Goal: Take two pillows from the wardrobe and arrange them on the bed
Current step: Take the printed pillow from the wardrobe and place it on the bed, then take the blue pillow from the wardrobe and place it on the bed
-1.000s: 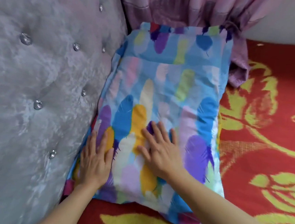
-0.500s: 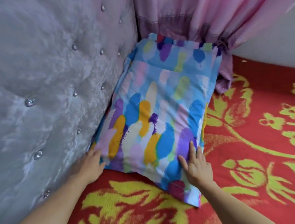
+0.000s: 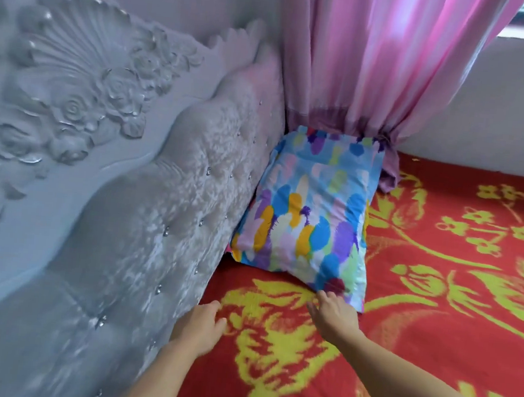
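Single head-worn view, looking forward and down along the bed (image 3: 434, 308), headboard (image 3: 127, 202) close on the left, pillow (image 3: 309, 218) near centre, curtain (image 3: 377, 66) beyond, forearms entering from below

Both hands (image 3: 202, 323) (image 3: 334, 314) empty — fingers spread.

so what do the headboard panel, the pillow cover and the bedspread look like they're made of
Headboard panel: looks like crushed velvet, pale and shiny, tufted with crystal-like studs.
Pillow cover: seems thin woven cloth, cotton or polyester, matte, softly creased, with a printed multicoloured feather pattern.
Bedspread: looks like a fuzzy fleece blanket, red with yellow flowers.
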### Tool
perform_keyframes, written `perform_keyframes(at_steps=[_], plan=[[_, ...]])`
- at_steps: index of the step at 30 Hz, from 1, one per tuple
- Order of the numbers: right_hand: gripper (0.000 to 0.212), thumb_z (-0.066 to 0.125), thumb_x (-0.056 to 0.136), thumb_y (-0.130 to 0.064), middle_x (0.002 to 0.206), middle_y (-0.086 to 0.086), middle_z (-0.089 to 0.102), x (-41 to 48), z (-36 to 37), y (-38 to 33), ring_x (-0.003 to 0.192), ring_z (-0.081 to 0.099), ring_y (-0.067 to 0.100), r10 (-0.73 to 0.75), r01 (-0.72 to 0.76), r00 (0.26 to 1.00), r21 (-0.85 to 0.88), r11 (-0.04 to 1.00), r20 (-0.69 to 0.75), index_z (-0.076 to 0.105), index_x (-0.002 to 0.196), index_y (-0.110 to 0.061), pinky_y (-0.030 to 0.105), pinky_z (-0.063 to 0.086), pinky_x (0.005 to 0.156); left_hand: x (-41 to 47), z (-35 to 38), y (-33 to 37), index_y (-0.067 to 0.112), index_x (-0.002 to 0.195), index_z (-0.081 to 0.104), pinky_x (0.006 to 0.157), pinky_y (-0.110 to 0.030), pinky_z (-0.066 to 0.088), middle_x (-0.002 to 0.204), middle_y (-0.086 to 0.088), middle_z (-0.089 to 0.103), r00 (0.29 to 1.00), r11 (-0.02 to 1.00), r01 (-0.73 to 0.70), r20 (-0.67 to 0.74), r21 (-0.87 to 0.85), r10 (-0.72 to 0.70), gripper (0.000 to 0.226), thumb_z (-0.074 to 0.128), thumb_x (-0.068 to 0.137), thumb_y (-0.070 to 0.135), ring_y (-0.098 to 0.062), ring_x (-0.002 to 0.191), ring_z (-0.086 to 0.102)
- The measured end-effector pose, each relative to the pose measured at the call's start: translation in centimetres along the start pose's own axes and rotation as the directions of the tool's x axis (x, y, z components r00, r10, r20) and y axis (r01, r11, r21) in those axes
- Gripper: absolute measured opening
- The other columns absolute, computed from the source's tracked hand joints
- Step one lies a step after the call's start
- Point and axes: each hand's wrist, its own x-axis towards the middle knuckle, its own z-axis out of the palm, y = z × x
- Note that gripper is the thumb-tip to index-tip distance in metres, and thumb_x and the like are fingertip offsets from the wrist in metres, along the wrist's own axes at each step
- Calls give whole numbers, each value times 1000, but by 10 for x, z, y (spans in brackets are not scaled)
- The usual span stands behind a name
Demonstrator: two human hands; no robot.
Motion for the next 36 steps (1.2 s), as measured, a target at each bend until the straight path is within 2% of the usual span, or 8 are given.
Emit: perform_keyframes(at_steps=[5, 10, 14, 16, 21, 25, 32, 36], plan=[[41, 39, 93, -51, 110, 10, 65, -110, -8, -34, 102, 61, 31, -85, 85, 995, -4, 996, -48, 55, 108, -16, 37, 47, 73, -130, -5, -57, 25, 122, 53, 86, -34, 48, 117, -4, 64, 997, 1000, -9, -80, -12, 8, 36, 50, 90, 40, -25, 108, 59], [40, 39, 93, -50, 105, 9, 66, -193, -40, -81, 96, 62, 32, -203, 199, 971, -37, 979, -124, 56, 103, -15, 36, 42, 67, -232, -37, -108, 23, 122, 54, 84, -34, 50, 118, -6, 66, 985, 998, 67, -159, -16, -68, 36, 50, 88, 36, -27, 105, 61], [39, 40, 93, -49, 105, 7, 65, -249, -72, -112, 95, 62, 31, -339, 325, 927, -107, 940, -163, 54, 105, -15, 36, 39, 63, -290, -51, -117, 16, 100, 62, 80, -35, 51, 109, -11, 67, 979, 994, 103, -175, -30, -106, 25, 53, 87, 34, -29, 99, 61], [35, 42, 93, -45, 106, 6, 64, -269, -85, -119, 95, 62, 31, -403, 385, 901, -134, 913, -159, 54, 108, -15, 35, 39, 63, -316, -46, -114, 18, 98, 61, 78, -34, 51, 106, -8, 68, 979, 990, 116, -161, -78, -127, 23, 50, 87, 34, -28, 97, 62], [30, 44, 93, -39, 107, 6, 63, -307, -91, -138, 93, 61, 31, -494, 469, 861, -188, 863, -123, 53, 108, -15, 35, 38, 61, -377, -14, -114, 21, 117, 55, 83, -34, 48, 120, -3, 64, 968, 975, 212, -122, -73, -220, 31, 47, 91, 35, -27, 106, 60], [32, 46, 92, -38, 109, 8, 63, -357, -73, -150, 97, 61, 32, -578, 555, 809, -187, 811, -108, 52, 113, -15, 36, 39, 63, -439, 26, -113, 17, 102, 57, 81, -35, 49, 109, -8, 66, 941, 938, 331, -42, -101, -336, 25, 46, 89, 35, -28, 95, 61], [29, 48, 92, -37, 101, 6, 63, -487, -32, -93, 93, 62, 30, -717, 690, 693, -218, 690, -77, 53, 110, -15, 35, 38, 62, -572, 96, -59, 18, 94, 58, 77, -36, 48, 105, -10, 65, 908, 901, 387, -90, -198, -410, 18, 50, 85, 30, -32, 95, 61], [21, 47, 91, -33, 95, 5, 62, -564, -13, -42, 88, 62, 29, -747, 730, 665, -219, 647, 11, 52, 100, -14, 36, 40, 59, -656, 147, -21, 19, 92, 58, 77, -37, 50, 104, -10, 65, 904, 881, 413, -8, -232, -427, 15, 49, 85, 29, -31, 93, 61]])
